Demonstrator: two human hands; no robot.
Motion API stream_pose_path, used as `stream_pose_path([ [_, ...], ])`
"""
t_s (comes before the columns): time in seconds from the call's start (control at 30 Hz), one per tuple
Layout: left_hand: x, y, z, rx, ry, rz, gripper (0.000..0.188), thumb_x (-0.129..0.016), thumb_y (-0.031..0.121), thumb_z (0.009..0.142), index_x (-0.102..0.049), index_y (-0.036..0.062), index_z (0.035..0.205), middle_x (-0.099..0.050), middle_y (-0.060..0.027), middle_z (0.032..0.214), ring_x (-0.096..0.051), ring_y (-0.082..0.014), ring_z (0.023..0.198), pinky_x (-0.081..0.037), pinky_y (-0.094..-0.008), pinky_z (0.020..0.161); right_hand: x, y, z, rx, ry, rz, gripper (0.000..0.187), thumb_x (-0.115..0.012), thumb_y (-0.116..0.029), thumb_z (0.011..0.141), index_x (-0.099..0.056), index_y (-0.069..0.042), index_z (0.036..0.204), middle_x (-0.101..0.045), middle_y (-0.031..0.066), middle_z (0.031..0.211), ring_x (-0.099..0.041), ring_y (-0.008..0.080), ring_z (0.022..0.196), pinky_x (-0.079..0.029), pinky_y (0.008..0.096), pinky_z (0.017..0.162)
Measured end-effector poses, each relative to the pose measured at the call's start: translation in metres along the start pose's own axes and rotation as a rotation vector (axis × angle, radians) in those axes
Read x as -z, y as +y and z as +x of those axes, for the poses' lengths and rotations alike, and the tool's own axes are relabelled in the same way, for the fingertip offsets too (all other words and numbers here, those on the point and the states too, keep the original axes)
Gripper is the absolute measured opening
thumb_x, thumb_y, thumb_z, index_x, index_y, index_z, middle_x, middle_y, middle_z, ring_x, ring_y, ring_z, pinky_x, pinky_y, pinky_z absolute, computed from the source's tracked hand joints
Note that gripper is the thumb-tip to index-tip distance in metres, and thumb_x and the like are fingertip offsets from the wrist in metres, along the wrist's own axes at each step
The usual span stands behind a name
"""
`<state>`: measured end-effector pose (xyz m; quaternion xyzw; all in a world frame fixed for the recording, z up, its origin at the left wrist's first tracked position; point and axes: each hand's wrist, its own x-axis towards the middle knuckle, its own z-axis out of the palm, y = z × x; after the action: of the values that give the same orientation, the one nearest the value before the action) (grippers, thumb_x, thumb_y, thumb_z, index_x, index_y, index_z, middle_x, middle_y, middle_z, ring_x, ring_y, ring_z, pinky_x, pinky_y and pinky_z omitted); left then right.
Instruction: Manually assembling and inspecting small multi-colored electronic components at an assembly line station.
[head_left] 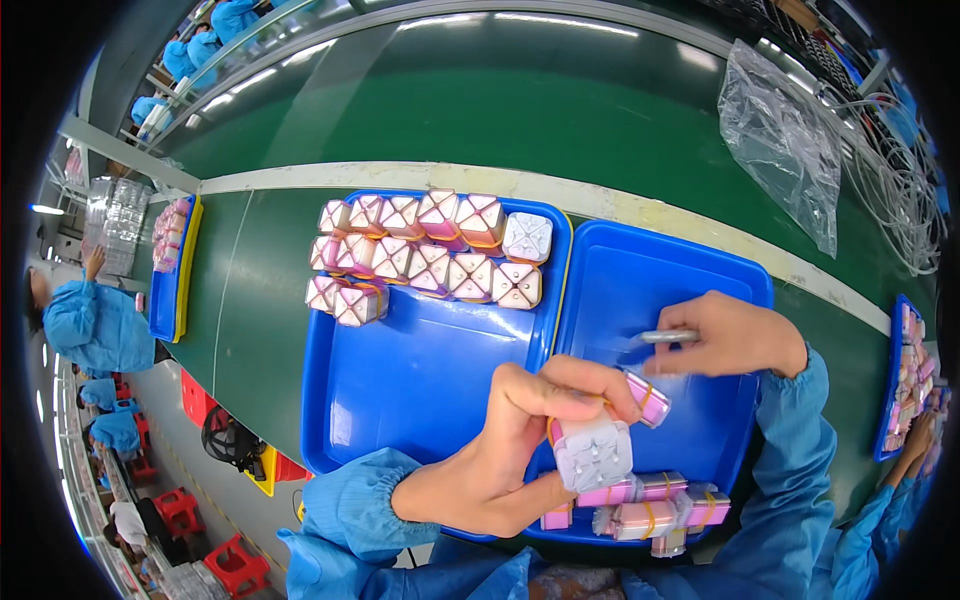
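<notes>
My left hand (pixel 515 430) is closed round a small pink bundle with a dimpled white end cap (pixel 594 455), held over the right-hand blue tray (pixel 640 270). Another pink bundle bound with a yellow band (pixel 648 399) shows just beyond its fingertips; whether they touch it I cannot tell. My right hand (pixel 735 335) grips a slim, silvery metal tool (pixel 668 337) whose tip is smeared by motion, so its kind is unclear. At the tray's near edge lie several banded pink bundles (pixel 645 518), partly behind my left hand.
In the left blue tray (pixel 375 400), several capped bundles (pixel 430 265) stand in rows. Beyond runs a green belt (pixel 480 100) with a clear plastic bag (pixel 785 150) and cables (pixel 885 190). More loaded trays sit left (pixel 180 270) and right (pixel 890 400). A co-worker (pixel 100 320) is at far left.
</notes>
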<state>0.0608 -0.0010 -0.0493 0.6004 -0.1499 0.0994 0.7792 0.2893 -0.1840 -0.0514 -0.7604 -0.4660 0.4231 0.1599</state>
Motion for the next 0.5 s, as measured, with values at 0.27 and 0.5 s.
stream_pose_path([
  [0.27,0.042,0.086,-0.012,0.266,-0.179,1.027,0.059,-0.078,-0.003,0.082,-0.041,0.0005,0.129,-0.067,-0.0232,0.113,-0.069,-0.0371,0.098,-0.056,-0.0426,0.084,-0.035,-0.043,-0.032,0.079,-0.064,-0.242,0.05,-0.078,-0.038,0.084,-0.057,-0.001,0.109,-0.064,0.0215,0.104,-0.066,0.041,0.096,-0.052,0.0505,0.075],
  [0.5,0.06,0.101,0.006,0.523,0.042,1.736,0.039,-0.084,0.007,0.069,-0.064,0.0086,0.103,-0.066,-0.0095,0.107,-0.061,-0.0349,0.094,-0.049,-0.0446,0.08,-0.024,-0.03,-0.011,0.321,0.203,0.098,0.049,-0.083,-0.04,0.084,-0.063,-0.004,0.111,-0.07,0.0158,0.088,-0.066,0.0334,0.073,-0.05,0.0397,0.065],
])
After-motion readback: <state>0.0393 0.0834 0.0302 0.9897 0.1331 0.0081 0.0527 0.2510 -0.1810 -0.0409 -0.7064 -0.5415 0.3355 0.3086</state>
